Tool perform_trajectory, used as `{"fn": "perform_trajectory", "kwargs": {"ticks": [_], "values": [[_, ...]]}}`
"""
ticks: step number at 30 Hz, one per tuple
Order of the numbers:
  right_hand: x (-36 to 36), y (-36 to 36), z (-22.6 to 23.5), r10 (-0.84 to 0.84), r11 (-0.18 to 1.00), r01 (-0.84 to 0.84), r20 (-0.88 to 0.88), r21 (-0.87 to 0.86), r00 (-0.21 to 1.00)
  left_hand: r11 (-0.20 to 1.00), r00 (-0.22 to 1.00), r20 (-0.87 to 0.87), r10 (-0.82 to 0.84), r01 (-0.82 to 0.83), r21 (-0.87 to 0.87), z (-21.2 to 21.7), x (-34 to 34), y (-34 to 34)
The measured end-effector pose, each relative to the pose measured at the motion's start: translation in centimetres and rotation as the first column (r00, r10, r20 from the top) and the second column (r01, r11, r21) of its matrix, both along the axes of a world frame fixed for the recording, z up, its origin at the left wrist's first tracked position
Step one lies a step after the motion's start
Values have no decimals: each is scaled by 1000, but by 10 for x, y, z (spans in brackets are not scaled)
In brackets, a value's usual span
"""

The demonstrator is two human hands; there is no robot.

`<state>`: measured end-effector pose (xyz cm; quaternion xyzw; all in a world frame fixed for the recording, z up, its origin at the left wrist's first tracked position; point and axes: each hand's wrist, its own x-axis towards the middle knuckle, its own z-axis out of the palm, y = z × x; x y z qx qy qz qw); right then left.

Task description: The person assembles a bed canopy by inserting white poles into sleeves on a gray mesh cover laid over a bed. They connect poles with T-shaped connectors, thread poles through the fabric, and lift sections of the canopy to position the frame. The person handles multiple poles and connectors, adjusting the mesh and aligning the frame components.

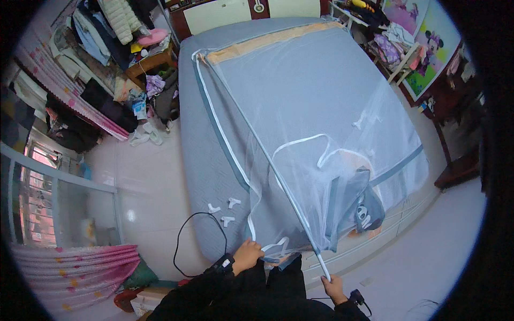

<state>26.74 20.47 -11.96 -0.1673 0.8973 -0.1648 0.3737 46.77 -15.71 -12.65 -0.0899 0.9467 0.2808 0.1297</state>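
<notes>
A sheer mosquito net with grey, white and orange edging lies spread over the bed. A long pale pole runs slantwise across it, from the far left corner to the near edge; it appears to pass through the net's fabric near this end. My right hand is closed round the pole's near end. Further left, my left hand is closed at the net's white-edged border, its fingertips partly hidden. Three white plastic pipe connectors lie on the bed's near left part, beyond my left hand.
The bed has a grey-blue cover. A black cable loops at its near left side. Clothes and bags crowd the far left, beside a wooden stand. At the right stands a white rack with clothes. A pink curtain hangs lower left.
</notes>
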Motion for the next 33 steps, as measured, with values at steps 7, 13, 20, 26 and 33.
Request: {"fn": "perform_trajectory", "kwargs": {"ticks": [7,13,20,26,33], "values": [[-21,57,8,10,998,-3,-104,62,995,981,982,-107,156,-141,134,30,-20,-7],[-70,51,-50,188,973,-163,-155,162,970,953,946,-139,292,-276,127,49,2,10],[-135,9,-79,530,848,-530,23,12,848,722,723,-36,690,-683,106,62,135,75],[-145,-83,-99,803,595,-804,-33,-14,595,312,312,-1,950,-950,-8,117,239,169],[-81,-181,-91,996,91,-994,-17,-55,92,-86,-60,-173,983,-985,-149,147,285,244]]}}
